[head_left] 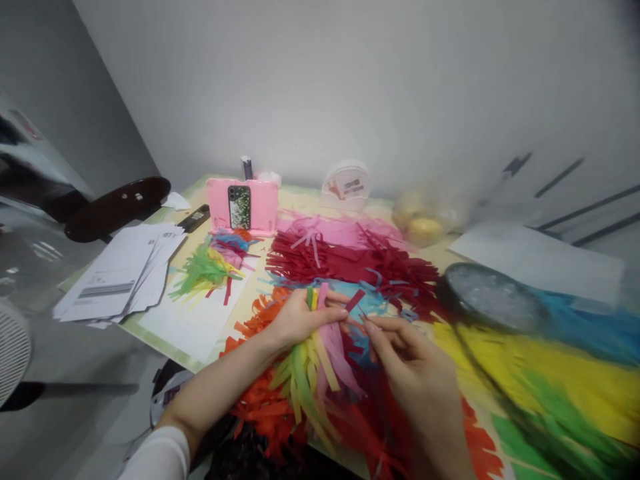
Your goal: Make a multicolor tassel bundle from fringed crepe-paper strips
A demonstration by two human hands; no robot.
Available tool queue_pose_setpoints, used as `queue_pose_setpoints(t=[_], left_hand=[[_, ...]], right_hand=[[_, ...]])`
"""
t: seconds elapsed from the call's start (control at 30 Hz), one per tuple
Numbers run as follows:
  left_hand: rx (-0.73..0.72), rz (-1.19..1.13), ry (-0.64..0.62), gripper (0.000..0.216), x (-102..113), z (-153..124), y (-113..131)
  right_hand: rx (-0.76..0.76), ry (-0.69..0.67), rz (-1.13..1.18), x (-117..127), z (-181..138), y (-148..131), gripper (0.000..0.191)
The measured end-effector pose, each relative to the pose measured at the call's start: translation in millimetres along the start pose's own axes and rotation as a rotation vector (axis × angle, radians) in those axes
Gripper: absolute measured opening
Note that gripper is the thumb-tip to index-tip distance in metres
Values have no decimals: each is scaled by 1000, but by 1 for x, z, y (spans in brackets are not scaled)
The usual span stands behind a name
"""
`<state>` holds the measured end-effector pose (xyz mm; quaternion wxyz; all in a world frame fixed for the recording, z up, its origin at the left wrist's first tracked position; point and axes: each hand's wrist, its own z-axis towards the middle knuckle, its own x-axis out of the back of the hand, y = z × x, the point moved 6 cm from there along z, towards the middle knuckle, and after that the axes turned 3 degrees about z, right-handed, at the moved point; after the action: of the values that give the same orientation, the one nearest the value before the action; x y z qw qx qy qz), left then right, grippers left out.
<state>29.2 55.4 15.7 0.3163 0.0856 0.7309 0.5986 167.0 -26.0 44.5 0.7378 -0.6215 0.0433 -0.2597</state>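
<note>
Her left hand (300, 317) is closed around a bundle of green, yellow and pink paper strips (310, 373), while the right hand (415, 373) pinches a dark red strip (355, 300) just beside the bundle's top. A heap of red strips (350, 260) lies at twelve o'clock, a pink phone stand (243, 205) at eleven and white papers (125, 273) at ten.

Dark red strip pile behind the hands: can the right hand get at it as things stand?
Probably yes. The dark red strip pile lies open just beyond the right hand, with nothing standing between them. Its fingers pinch one dark red strip, though.
</note>
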Motion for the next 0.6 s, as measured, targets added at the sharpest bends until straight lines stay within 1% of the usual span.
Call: queue_pose_setpoints(t=[0.17, 0.33, 0.43, 0.5, 0.57, 0.6], left_hand=[[8, 5, 3, 36, -2, -2, 2], [10, 39, -39, 40, -5, -3, 5], [4, 122, -94, 42, -8, -4, 5], [0, 196, -155, 43, -11, -5, 5], [-9, 281, -228, 42, -15, -6, 3], [-16, 314, -251, 42, -16, -7, 2]], right_hand=[[-14, 7, 33, 0, 2, 2, 25], [-41, -22, 74, 0, 3, 6, 27], [-39, -36, 97, 0, 2, 8, 27], [-57, -54, 141, -1, 4, 10, 30], [-99, -114, 199, -5, 6, 14, 40], [-118, -152, 213, -7, 8, 16, 42]])
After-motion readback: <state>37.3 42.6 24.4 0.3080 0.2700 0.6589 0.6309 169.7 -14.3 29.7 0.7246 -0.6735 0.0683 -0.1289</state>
